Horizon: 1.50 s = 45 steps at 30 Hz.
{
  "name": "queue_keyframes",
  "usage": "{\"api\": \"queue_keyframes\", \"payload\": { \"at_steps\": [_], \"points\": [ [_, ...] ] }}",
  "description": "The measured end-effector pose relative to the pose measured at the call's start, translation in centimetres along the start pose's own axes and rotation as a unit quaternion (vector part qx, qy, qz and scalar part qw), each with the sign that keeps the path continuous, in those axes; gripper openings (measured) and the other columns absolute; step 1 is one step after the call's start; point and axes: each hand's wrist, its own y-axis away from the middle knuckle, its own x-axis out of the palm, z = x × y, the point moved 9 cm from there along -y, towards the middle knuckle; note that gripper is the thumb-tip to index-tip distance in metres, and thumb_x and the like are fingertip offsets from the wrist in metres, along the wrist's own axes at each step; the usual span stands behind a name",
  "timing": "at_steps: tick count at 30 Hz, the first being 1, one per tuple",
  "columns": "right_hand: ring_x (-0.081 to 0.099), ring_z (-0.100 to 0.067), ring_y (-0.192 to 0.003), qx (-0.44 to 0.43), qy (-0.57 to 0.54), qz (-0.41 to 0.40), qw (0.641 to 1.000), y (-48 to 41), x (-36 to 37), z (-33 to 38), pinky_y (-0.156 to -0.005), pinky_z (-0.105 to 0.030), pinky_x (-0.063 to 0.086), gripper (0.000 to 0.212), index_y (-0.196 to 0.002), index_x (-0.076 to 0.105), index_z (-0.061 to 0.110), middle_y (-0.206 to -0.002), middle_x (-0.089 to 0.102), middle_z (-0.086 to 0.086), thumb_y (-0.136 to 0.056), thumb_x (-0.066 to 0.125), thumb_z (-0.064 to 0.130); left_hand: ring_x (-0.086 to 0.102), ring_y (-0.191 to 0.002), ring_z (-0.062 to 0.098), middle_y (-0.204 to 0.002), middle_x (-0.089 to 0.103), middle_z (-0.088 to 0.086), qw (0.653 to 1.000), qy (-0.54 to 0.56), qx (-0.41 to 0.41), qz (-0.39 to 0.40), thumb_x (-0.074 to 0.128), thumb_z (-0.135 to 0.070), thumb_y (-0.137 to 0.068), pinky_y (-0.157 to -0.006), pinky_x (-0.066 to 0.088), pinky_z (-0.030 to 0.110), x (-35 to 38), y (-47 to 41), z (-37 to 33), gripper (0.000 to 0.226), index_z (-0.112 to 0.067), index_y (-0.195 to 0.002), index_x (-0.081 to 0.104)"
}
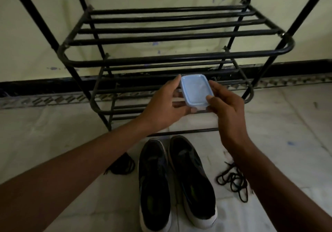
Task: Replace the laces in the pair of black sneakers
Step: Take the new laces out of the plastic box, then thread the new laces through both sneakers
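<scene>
Holding a small box with a pale blue lid takes up both hands, in mid-air in front of the low shelves of a black rack. The left hand grasps the box from its left side, thumb up along the far left corner and fingers curled beneath. The right hand pinches the near right corner, thumb pressed on the lid. The lid is on, so what is inside cannot be told.

The sneakers stand side by side on the floor, near the person and just this side of the rack, toes pointing away. Neither hand touches them. Their uppers are dark and blurred, but no lace shows across either tongue, so they look unlaced; I cannot be sure. A tight bunch of black laces lies just left of the left sneaker. A looser tangle lies to the right, a little apart from the right sneaker and partly hidden by the right forearm. Which is old and which is new cannot be told.

My judgement is that the removal half appears done, with the old laces out, and the threading half is not yet begun. Left to do: put the box down or open it, pick a lace, thread each sneaker through its eyelets, and tie off both.
</scene>
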Motion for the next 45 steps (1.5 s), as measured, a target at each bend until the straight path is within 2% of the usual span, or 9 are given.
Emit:
{"api": "queue_keyframes", "payload": {
  "at_steps": [4,11,15,21,27,34,38,42,45],
  "points": [
    [0.067,-0.015,-0.113,0.008,0.011,0.049,0.999,-2.9,-1.0,-0.8,-0.091,-0.027,0.056,0.044,-0.136,0.059,0.009,-0.122,0.071,-0.006,-0.094,0.055,-0.004,0.06,-0.127,0.018,-0.142,0.056,0.007,0.999,-0.021,0.011,0.033,0.087,-0.007,-0.079,-0.098,0.058,0.043,1.7,-4.6,-0.1,0.081,-0.011,-0.148,0.044],
    [0.062,0.008,-0.112,-0.03,0.133,0.059,0.989,-8.3,-2.7,-2.7,-0.091,-0.013,0.051,0.042,-0.14,0.055,0.009,-0.119,0.066,0.016,-0.098,0.058,0.005,0.06,-0.127,0.019,-0.139,0.059,0.01,0.999,-0.036,0.016,0.032,0.085,-0.004,-0.08,-0.101,0.056,0.039,3.5,-10.8,2.0,0.074,-0.005,-0.145,0.049],
    [0.054,0.025,-0.102,-0.029,0.197,0.038,0.979,-10.3,-3.5,-4.7,-0.089,-0.005,0.048,0.046,-0.144,0.05,0.007,-0.126,0.058,0.013,-0.098,0.06,0.009,0.057,-0.129,0.023,-0.14,0.058,0.012,0.998,-0.065,0.001,0.023,0.085,-0.007,-0.081,-0.104,0.054,0.044,4.7,-12.8,3.5,0.074,-0.006,-0.146,0.049],
    [0.053,-0.004,-0.117,-0.01,0.27,0.0,0.963,-11.5,-4.7,-5.8,-0.098,-0.023,0.047,0.048,-0.145,0.049,0.011,-0.138,0.06,-0.005,-0.099,0.06,0.012,0.059,-0.127,0.022,-0.139,0.06,0.011,0.995,-0.099,0.008,0.01,0.083,-0.01,-0.084,-0.104,0.054,0.041,6.0,-13.8,3.6,0.071,-0.008,-0.146,0.048],
    [0.061,-0.014,-0.117,-0.002,0.311,-0.003,0.95,-10.6,-5.0,-4.7,-0.099,-0.038,0.053,0.038,-0.137,0.057,0.015,-0.129,0.066,-0.005,-0.099,0.059,0.017,0.059,-0.127,0.021,-0.14,0.06,0.009,0.991,-0.137,-0.003,0.014,0.084,-0.015,-0.082,-0.102,0.05,0.029,6.1,-13.5,3.0,0.074,-0.01,-0.146,0.047],
    [0.061,-0.004,-0.108,-0.071,0.243,-0.11,0.961,-3.9,-6.5,-1.7,-0.085,-0.029,0.059,0.029,-0.121,0.062,0.021,-0.117,0.063,0.003,-0.094,0.066,0.015,0.053,-0.13,0.016,-0.143,0.054,0.005,0.978,-0.157,0.06,-0.121,0.074,-0.014,-0.091,-0.107,0.048,0.032,2.6,-5.9,0.1,0.057,-0.013,-0.143,0.052],
    [0.061,-0.01,-0.099,-0.168,0.252,-0.072,0.95,0.8,-3.6,-0.3,-0.082,-0.024,0.055,0.025,-0.115,0.063,0.009,-0.109,0.06,-0.003,-0.09,0.065,0.004,0.059,-0.117,0.01,-0.123,0.06,0.001,0.96,-0.142,0.154,-0.187,0.068,-0.009,-0.094,-0.098,0.051,0.026,0.5,2.3,-0.9,0.031,-0.01,-0.125,0.061],
    [0.06,-0.014,-0.091,-0.172,0.252,0.062,0.95,4.8,2.6,-1.9,-0.076,-0.03,0.054,0.02,-0.109,0.065,0.005,-0.104,0.06,-0.005,-0.089,0.066,0.001,0.061,-0.11,0.009,-0.114,0.062,0.0,0.957,-0.151,0.128,-0.21,0.066,-0.006,-0.095,-0.093,0.05,0.022,-1.3,8.6,1.8,0.022,-0.01,-0.116,0.061],
    [0.059,-0.011,-0.091,-0.147,0.254,0.212,0.932,7.6,8.5,-4.2,-0.079,-0.022,0.051,0.023,-0.112,0.067,0.006,-0.104,0.06,-0.004,-0.089,0.065,0.002,0.063,-0.104,0.008,-0.108,0.064,0.0,0.959,-0.173,0.073,-0.211,0.067,0.0,-0.093,-0.089,0.052,0.02,-3.4,12.2,5.6,0.018,-0.007,-0.109,0.064]
  ]
}}
